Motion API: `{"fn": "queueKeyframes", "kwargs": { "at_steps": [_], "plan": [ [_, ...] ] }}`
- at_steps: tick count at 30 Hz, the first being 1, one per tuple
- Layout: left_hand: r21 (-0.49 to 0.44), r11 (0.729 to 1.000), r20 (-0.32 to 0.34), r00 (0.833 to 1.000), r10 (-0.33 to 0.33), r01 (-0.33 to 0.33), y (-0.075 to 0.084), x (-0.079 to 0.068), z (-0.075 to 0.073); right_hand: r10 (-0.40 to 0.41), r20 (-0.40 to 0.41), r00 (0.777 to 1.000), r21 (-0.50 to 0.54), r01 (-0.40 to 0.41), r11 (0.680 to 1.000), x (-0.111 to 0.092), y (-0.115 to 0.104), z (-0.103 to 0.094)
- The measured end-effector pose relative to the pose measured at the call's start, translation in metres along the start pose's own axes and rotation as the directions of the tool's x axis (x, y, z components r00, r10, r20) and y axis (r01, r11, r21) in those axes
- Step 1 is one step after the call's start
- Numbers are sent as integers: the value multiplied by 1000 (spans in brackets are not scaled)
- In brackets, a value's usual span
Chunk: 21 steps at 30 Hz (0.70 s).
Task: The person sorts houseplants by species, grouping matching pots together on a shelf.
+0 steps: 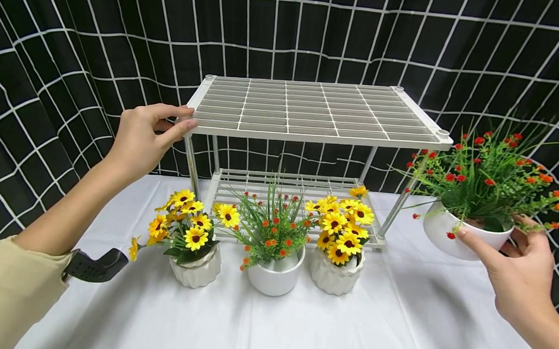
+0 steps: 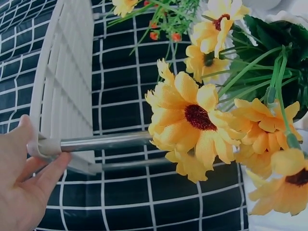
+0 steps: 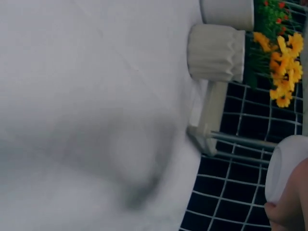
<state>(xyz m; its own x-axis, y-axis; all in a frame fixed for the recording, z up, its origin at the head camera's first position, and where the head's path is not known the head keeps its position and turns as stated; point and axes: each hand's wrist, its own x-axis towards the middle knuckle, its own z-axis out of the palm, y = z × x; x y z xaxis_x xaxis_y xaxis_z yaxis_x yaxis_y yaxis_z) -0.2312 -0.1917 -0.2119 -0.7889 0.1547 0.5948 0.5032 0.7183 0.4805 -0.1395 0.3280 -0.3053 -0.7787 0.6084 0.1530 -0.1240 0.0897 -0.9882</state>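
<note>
Holds the red-flowered pot [image 1: 444, 226] in the right hand [image 1: 526, 270], raised above the desk [image 1: 283, 328], outside the rack's [image 1: 318, 136] front right corner; pinches that rack's front left corner with the left hand [image 1: 144, 134]. Looks light, stiff and probably slippery; best held round the smooth wall, below the soft foliage [image 1: 487, 187]. Shows the pot's base [image 3: 273, 175] only in the right wrist view.

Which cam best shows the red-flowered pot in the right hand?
Head: it shows the white pot, its red flowers and the right hand gripping it. Right wrist catches only part of the pot at frame edge, none of its flowers; left wrist misses it.
</note>
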Motion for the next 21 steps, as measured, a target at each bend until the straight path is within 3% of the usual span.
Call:
{"fn": "queueKeyframes", "kwargs": {
  "at_steps": [7, 10, 14, 19, 21],
  "plan": [
    [-7, 1000, -4, 1000, 8, -8, 0, -1, 0, 4, -42, 999, -13, -4, 1000, 10, -20, 3],
    [-5, 1000, -7, 1000, 5, -5, -1, -1, -1, -19, -63, 998, -154, 9, 988, 12, -29, 5],
    [5, 1000, -9, 1000, 3, -3, -1, -1, -1, -97, -82, 992, -250, 74, 965, 14, -39, 6],
    [9, 1000, -4, 1000, 7, -7, 0, -1, -1, -177, -103, 979, -208, 153, 966, 21, -49, 4],
    [10, 1000, -4, 1000, 5, -5, 0, -1, 0, -202, -100, 974, -130, 188, 973, 26, -53, 4]
  ]
}}
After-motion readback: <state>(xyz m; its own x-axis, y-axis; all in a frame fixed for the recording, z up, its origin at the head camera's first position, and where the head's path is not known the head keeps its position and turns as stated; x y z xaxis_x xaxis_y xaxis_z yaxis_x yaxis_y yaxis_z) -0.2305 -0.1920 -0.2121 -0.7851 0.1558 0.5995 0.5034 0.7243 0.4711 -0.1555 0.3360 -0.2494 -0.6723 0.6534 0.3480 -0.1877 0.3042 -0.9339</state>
